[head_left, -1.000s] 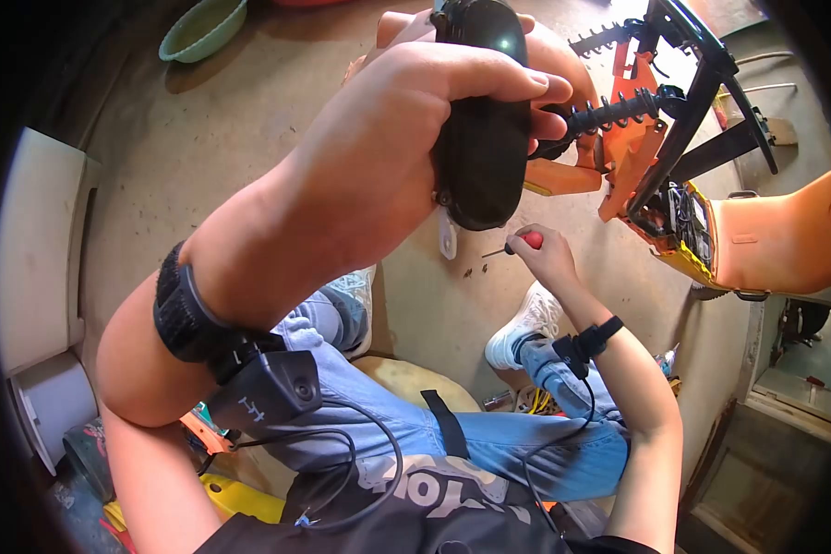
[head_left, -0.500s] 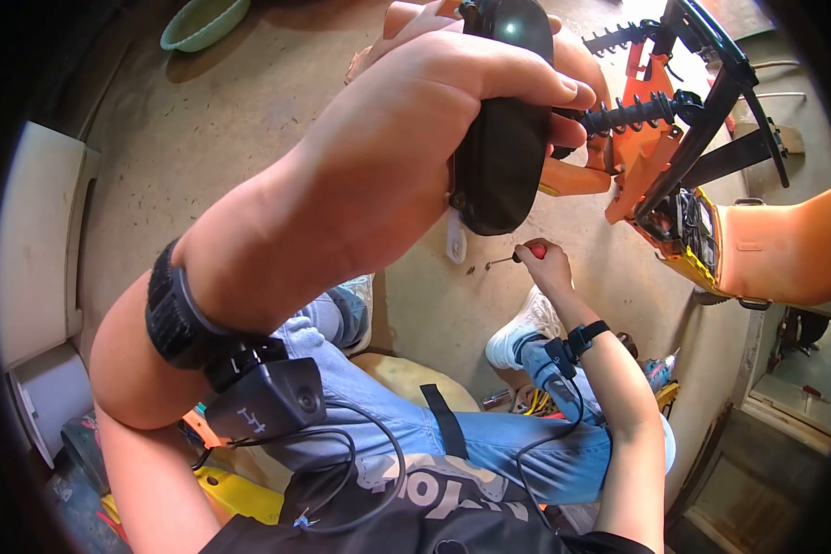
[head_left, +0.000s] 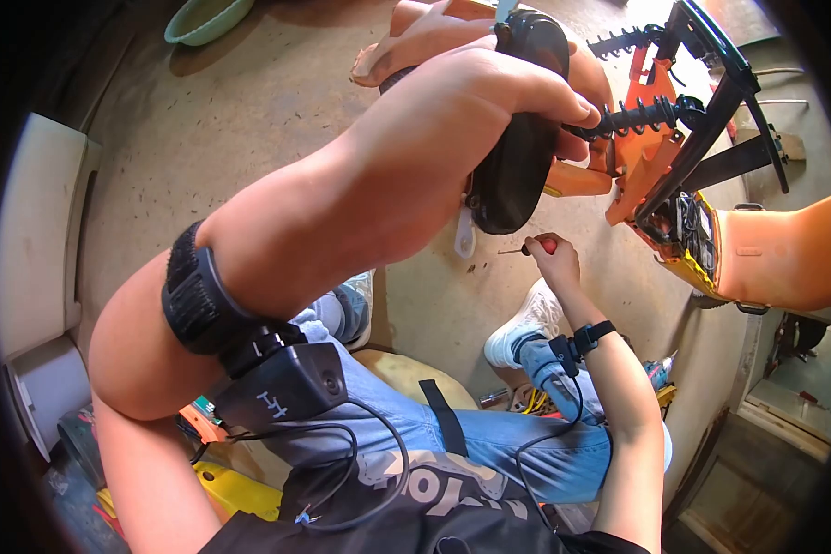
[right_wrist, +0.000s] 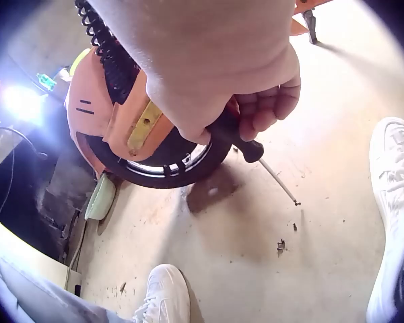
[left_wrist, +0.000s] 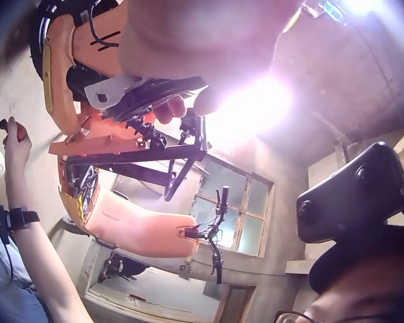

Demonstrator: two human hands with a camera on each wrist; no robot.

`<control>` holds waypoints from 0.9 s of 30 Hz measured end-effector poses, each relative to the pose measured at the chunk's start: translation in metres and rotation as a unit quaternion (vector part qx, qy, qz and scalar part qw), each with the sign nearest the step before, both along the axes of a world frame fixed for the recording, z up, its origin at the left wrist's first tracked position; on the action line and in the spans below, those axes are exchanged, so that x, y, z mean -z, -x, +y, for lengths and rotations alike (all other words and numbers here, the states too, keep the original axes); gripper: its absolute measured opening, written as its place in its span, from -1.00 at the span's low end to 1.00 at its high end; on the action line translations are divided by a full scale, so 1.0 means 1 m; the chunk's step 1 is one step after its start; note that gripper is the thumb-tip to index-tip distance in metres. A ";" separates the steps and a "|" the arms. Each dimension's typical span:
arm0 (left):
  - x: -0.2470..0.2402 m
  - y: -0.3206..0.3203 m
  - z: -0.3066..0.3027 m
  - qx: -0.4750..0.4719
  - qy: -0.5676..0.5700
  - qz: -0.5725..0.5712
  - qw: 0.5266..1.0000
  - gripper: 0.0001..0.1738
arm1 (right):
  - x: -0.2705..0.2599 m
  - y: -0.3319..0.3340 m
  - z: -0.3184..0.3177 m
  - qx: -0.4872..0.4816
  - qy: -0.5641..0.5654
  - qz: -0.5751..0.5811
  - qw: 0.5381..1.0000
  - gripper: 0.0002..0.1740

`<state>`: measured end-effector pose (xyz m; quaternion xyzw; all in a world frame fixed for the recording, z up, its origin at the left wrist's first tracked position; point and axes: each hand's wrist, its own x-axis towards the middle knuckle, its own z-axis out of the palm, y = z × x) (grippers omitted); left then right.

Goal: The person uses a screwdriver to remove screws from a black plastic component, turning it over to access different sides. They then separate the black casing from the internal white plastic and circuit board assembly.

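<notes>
My left hand point(head_left: 462, 111) holds up a black oblong housing point(head_left: 517, 175), its thumb and fingers curled around it. A pale tab with a hole point(head_left: 464, 238) sticks out below the housing, and shows in the left wrist view as well. Lower down, my right hand point(head_left: 560, 268) grips a screwdriver point(right_wrist: 276, 175) with a red and black handle. Its thin shaft points down to the floor, with a small dark bit at the tip in the right wrist view. Several small dark pieces point(right_wrist: 281, 246) lie on the floor close to that tip.
An orange scooter with its black frame point(head_left: 683, 120) and coil springs point(head_left: 632, 117) exposed stands beyond the hands. Its orange seat point(head_left: 771, 245) is at the right. A pale green basin point(head_left: 208, 20) is at the back left, a white cabinet point(head_left: 37, 222) at the left edge.
My left hand and the housing have shifted right and slightly down. The screwdriver tip has moved from beside the small pieces to the right and upward in the head view.
</notes>
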<state>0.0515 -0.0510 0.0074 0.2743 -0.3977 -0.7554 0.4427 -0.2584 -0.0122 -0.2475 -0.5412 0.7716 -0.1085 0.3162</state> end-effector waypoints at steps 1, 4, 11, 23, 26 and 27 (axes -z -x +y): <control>0.001 0.001 -0.001 -0.001 0.000 0.001 1.000 -0.66 | -0.002 0.001 -0.001 0.004 -0.001 -0.010 1.000 -0.55; 0.001 0.003 0.000 0.012 0.007 -0.007 1.000 -0.66 | -0.011 0.001 -0.004 0.000 0.010 -0.038 0.999 -0.56; 0.004 0.004 0.007 -0.001 0.016 -0.012 1.000 -0.68 | -0.045 -0.006 -0.007 -0.028 0.037 -0.095 0.994 -0.63; 0.004 -0.001 0.015 -0.059 -0.020 -0.052 0.997 -0.76 | -0.230 -0.029 0.027 -0.011 0.105 -0.256 0.961 -0.66; 0.009 -0.006 0.012 -0.040 -0.014 -0.116 0.992 -0.44 | -0.277 -0.037 0.042 0.036 0.191 -0.312 0.930 -0.52; 0.007 -0.006 0.012 -0.040 -0.007 -0.117 0.992 -0.44 | -0.288 -0.036 0.048 0.058 0.212 -0.336 0.916 -0.48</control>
